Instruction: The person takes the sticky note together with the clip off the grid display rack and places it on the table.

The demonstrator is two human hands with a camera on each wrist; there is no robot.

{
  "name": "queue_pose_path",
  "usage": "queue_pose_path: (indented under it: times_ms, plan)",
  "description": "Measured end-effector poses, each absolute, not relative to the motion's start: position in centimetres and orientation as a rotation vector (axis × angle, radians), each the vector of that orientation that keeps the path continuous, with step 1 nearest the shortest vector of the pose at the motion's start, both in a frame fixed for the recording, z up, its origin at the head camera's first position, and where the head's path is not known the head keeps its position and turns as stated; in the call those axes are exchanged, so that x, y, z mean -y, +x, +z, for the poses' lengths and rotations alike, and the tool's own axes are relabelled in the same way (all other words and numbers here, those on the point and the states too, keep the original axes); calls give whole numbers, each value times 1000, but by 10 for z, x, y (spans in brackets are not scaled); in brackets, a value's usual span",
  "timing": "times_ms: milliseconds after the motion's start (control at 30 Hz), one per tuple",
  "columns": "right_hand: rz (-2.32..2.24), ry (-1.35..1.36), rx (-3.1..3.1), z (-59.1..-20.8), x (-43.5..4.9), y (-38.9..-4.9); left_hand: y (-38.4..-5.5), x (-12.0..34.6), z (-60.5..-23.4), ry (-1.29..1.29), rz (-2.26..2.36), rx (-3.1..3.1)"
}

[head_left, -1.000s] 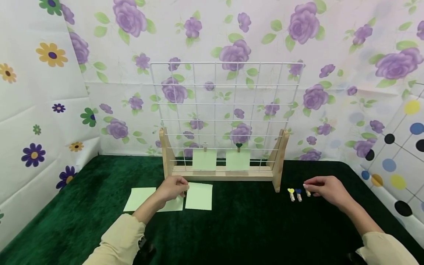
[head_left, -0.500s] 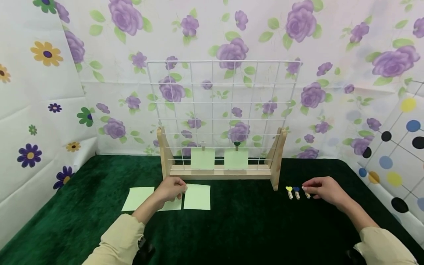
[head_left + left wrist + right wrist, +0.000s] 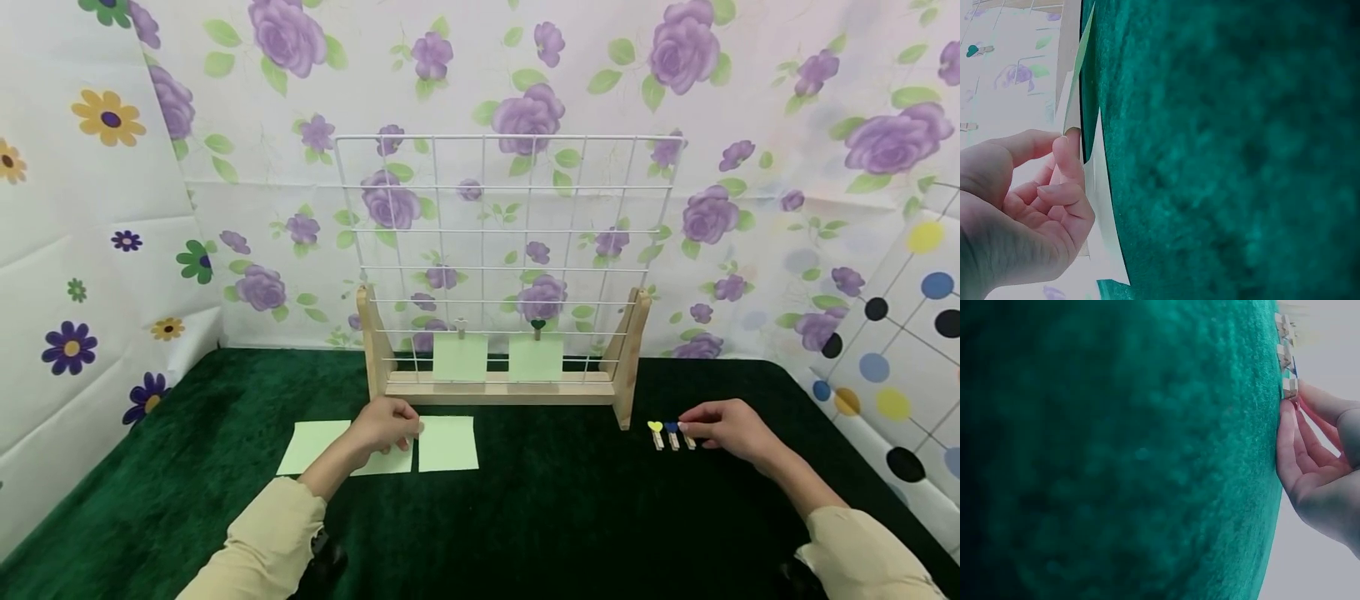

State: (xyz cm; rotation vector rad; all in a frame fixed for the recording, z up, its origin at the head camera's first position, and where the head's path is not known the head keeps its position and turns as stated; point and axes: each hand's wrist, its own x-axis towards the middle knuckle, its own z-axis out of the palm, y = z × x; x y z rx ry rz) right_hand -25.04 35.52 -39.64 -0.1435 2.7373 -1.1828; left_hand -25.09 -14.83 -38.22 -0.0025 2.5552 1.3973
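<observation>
In the head view my left hand (image 3: 384,429) pinches the upper left corner of a pale green paper sheet (image 3: 450,446) between thumb and forefinger. The left wrist view shows that sheet (image 3: 1080,65) slanting up off the cloth. A second sheet (image 3: 390,463) lies partly hidden under this hand, beside another one (image 3: 311,442). At the right, my right hand (image 3: 731,429) pinches the rightmost of three small clothespins, a wooden clothespin (image 3: 691,443) whose top the fingertips cover. To its left lie a blue-heart clothespin (image 3: 672,435) and a yellow-heart clothespin (image 3: 657,435).
Behind the hands stands a white wire grid (image 3: 506,229) on a wooden base (image 3: 498,400). Two green sheets hang low on it, under a pale clip (image 3: 461,328) and a dark-heart clip (image 3: 537,328). A dark green cloth (image 3: 525,517) covers the table; flowered sheeting (image 3: 465,75) hangs behind.
My right hand has shifted slightly left with the clothespin, closer to the blue-heart one. The left hand keeps its pinch on the sheet's corner. The head view has moved a little.
</observation>
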Motion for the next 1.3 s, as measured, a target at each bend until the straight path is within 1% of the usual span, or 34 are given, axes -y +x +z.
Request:
queue_pose_path:
  times_ms: [833,1067,1300]
  plan:
    - [-1110,-136,-2793,-394,-353,-252,-250,159,-379,-23,1360,-2619]
    - [-1048,-207,-2936,-389,-349,-250,-250,164,-378,3,1375,-2639]
    - [-944,-295,-3136,-376,-332,-251,-250,167,-374,85,1451,-2659]
